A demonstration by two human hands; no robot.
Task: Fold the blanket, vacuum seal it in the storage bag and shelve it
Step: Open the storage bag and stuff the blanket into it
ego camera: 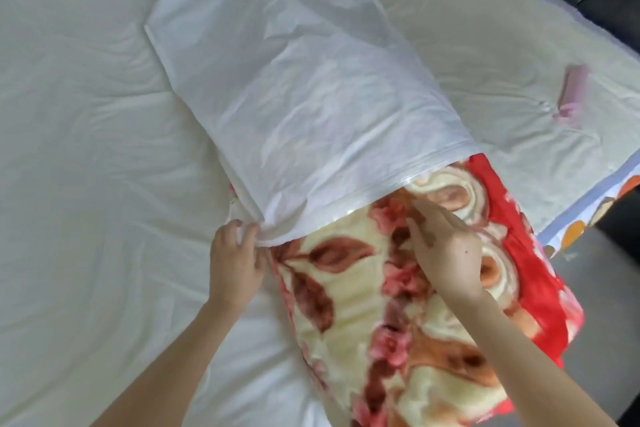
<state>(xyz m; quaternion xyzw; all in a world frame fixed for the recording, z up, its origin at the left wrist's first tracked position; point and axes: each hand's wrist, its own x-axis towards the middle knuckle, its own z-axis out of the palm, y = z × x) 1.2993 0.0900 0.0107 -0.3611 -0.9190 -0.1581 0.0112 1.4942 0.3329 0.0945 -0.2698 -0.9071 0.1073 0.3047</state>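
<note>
1. Pinching the bag's (pixel 294 87) mouth at its lower-left corner, the left hand (pixel 235 263) bunches the plastic.
2. Right hand (pixel 446 250) lies flat, fingers straight, on the blanket (pixel 398 322).
3. Blanket lower right, its far end inside the bag.
4. No writing readable.
5. White sheet (pixel 86 149) spreads wide across the left of the frame.

A bed (pixel 86 114) covered by a wrinkled white sheet fills most of the view. A folded floral blanket (pixel 381 322) in cream, pink and red lies on it near the right edge, its far end inside a white storage bag (pixel 294 80) lying on the sheet. A small pink object (pixel 573 87), blurred, rests on the sheet to the right.
</note>
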